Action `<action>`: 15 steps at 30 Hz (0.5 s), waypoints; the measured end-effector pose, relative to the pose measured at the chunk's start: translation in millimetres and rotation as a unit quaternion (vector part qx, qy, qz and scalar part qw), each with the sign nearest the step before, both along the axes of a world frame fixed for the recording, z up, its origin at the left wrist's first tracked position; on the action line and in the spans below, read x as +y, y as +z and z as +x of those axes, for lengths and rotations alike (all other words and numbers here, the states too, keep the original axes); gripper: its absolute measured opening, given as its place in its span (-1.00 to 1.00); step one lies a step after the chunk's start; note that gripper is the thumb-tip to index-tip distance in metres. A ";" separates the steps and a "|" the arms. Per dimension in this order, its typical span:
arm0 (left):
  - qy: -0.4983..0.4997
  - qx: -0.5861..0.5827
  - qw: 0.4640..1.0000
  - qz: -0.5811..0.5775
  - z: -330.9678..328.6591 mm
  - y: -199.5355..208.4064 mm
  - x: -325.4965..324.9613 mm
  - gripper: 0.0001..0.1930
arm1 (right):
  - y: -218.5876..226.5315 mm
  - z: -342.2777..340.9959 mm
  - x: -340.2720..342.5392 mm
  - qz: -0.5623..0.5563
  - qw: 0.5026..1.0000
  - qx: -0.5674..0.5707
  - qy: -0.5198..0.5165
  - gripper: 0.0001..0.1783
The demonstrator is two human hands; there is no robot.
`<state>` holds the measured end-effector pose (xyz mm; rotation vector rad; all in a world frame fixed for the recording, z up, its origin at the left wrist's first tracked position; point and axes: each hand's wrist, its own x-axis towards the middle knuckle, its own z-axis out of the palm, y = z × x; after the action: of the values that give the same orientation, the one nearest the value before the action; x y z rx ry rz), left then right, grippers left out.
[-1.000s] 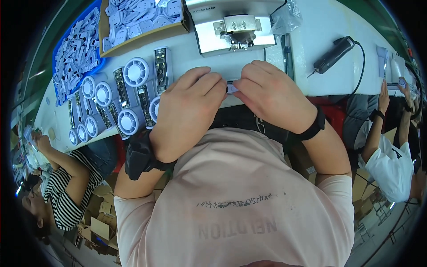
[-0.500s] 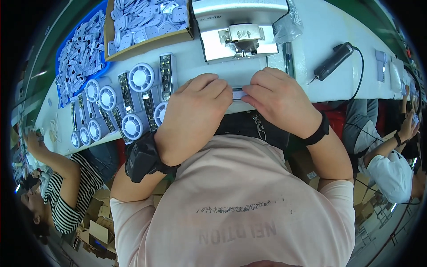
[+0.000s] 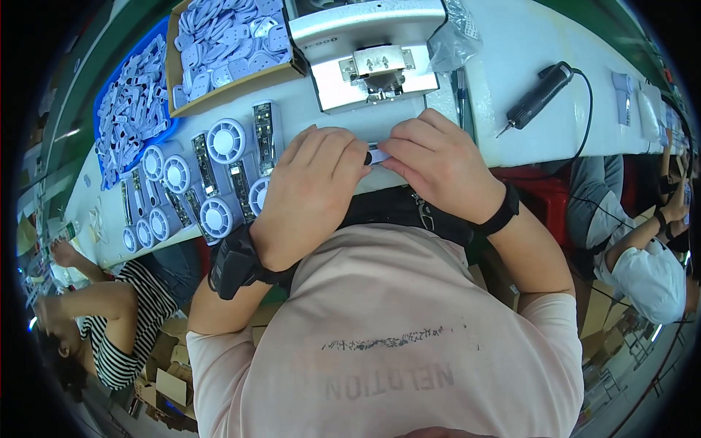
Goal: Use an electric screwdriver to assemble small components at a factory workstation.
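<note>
Between my two hands is a small pale plastic piece (image 3: 377,156) with a dark end, held low over the near edge of the worktable. My left hand (image 3: 314,179) has its fingers curled at the dark end. My right hand (image 3: 442,164) pinches the pale side between thumb and fingers. Fingers cover most of the piece, so its full shape is hidden. Left of my left hand lie several pale handheld fan bodies with round grilles (image 3: 226,141) and exposed green circuit boards (image 3: 264,135). A silver bench machine (image 3: 372,55) with a metal bracket stands just beyond my hands.
At the far left are a blue bin (image 3: 172,130) and a cardboard tray (image 3: 237,87), both full of pale plastic parts. A corded electric screwdriver (image 3: 540,96) lies on the right, near a clear plastic bag (image 3: 454,40). Co-workers sit on both sides.
The pale piece has turned between my fingers, and its dark end now shows beside my left hand. The fingers of my left hand have shifted. The whole view has moved slightly.
</note>
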<state>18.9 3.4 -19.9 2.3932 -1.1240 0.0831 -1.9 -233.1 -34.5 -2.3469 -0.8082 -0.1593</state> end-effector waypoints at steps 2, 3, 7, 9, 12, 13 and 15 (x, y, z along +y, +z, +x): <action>0.005 0.003 1.000 -0.013 0.7 -0.3 0.7 -0.69 | -1.4 -1.6 1.1 0.001 1.000 -0.007 -0.008 -0.69; 0.008 0.005 1.000 -0.020 0.7 -0.1 0.7 -0.69 | -1.9 -2.3 1.9 0.002 1.000 -0.013 -0.013 -0.69; 0.042 0.045 0.997 -0.050 -3.6 4.0 1.0 -0.66 | -6.0 -0.6 4.6 0.028 0.999 -0.042 -0.017 -0.70; 0.037 0.030 0.998 -0.040 -1.2 7.3 3.7 -0.66 | -5.0 -1.3 4.6 0.041 0.998 -0.053 -0.016 -0.71; 0.031 -0.002 0.999 -0.018 2.2 10.8 10.5 -0.64 | 2.7 0.2 3.1 0.039 0.999 -0.036 -0.003 -0.72; 0.036 0.008 0.999 -0.025 1.9 11.6 12.2 -0.63 | 5.9 0.3 1.2 0.039 0.999 -0.036 -0.001 -0.72; 0.046 0.028 0.998 -0.039 0.9 12.7 14.8 -0.62 | 13.1 -1.4 -4.8 0.011 1.000 -0.017 -0.003 -0.73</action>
<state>19.8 18.2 -7.2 2.3623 -0.9667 0.0885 -3.3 -237.8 -21.4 -2.3309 -0.8127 -0.2094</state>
